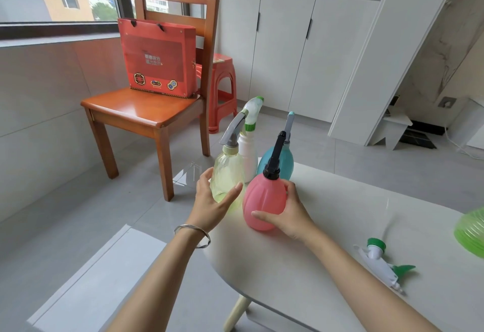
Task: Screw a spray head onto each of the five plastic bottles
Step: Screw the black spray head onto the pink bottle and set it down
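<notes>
My right hand grips a round pink bottle with a black spray head, standing on the white table. My left hand curls around a clear yellow-green bottle with a grey spray head, just left of the pink one. Behind them stand a white bottle with a white and green head and a teal bottle with a grey head. A loose white and green spray head lies on the table at the right. A green bottle shows partly at the right edge.
The bottles stand near the table's far left rim. Beyond it is a wooden chair carrying a red paper bag, with a red plastic stool behind. White cabinets line the back wall.
</notes>
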Demonstrator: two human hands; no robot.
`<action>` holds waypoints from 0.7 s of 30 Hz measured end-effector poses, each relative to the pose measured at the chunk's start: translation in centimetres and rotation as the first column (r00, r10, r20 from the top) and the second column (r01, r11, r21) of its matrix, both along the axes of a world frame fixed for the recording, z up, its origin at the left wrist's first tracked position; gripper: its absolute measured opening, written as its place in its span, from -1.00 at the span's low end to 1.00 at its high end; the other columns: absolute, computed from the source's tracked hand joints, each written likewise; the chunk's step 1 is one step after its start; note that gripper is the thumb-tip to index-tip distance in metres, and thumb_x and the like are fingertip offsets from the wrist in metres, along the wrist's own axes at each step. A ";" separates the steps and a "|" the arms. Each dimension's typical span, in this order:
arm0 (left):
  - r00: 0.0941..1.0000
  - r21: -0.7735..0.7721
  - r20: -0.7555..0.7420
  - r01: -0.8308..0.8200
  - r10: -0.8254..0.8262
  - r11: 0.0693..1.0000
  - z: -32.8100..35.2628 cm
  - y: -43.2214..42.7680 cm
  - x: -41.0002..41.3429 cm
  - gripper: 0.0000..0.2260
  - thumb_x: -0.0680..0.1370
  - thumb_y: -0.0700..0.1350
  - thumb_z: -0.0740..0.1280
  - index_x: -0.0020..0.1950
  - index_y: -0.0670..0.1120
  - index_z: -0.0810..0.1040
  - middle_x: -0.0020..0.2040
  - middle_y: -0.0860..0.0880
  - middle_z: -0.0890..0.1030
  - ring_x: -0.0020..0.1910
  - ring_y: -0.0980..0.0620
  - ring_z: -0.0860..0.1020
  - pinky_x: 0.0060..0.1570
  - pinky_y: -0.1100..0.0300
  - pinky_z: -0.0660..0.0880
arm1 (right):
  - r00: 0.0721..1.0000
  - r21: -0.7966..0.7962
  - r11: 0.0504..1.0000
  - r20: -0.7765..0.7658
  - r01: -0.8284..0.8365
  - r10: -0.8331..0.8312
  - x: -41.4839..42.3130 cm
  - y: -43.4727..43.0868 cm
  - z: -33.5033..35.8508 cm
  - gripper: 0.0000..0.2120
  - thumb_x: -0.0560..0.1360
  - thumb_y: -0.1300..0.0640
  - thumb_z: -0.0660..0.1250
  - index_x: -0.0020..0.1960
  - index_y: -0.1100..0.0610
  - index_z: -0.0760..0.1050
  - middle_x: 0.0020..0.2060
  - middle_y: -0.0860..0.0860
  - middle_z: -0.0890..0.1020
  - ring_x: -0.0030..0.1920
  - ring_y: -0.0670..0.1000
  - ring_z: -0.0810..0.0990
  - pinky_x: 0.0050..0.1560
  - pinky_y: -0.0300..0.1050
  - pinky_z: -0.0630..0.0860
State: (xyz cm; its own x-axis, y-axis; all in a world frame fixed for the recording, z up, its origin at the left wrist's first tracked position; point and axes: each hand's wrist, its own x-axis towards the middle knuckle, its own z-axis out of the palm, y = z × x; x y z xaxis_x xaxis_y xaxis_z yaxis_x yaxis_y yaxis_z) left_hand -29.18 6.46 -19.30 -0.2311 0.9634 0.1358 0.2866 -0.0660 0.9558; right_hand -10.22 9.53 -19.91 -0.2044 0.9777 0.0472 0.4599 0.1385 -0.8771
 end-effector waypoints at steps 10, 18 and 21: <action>1.000 -0.008 0.004 0.000 0.000 1.000 0.0 -0.2 0.0 -0.31 0.43 0.11 0.39 0.46 -0.03 0.17 0.46 -0.02 0.26 0.29 0.17 0.25 0.29 0.23 0.24 | 1.000 0.021 1.000 0.001 -0.004 0.004 0.1 0.0 -0.1 -0.12 0.22 0.04 0.60 0.38 0.00 0.17 0.29 -0.01 0.31 0.26 -0.08 0.34 0.25 -0.22 0.29; 0.988 0.141 0.050 -0.155 0.149 0.978 2.6 -1.4 1.0 -0.21 0.31 0.21 0.38 0.45 -0.04 0.22 0.40 0.07 0.28 0.42 0.07 0.27 0.42 0.04 0.25 | 0.999 0.010 0.999 -0.025 -0.043 0.043 1.2 -1.2 1.2 0.02 0.27 0.03 0.56 0.51 -0.03 -0.02 0.47 0.00 0.16 0.46 -0.02 0.20 0.45 0.02 0.21; 0.973 0.315 0.067 -0.230 0.220 0.921 4.0 -2.8 1.9 -0.36 0.38 0.15 0.44 0.36 0.00 0.30 0.31 0.11 0.34 0.31 0.15 0.34 0.30 0.24 0.32 | 0.998 0.075 0.995 0.001 -0.070 0.070 2.9 -2.4 2.3 -0.02 0.28 -0.05 0.54 0.50 -0.06 0.00 0.46 -0.07 0.15 0.46 -0.09 0.15 0.45 -0.08 0.17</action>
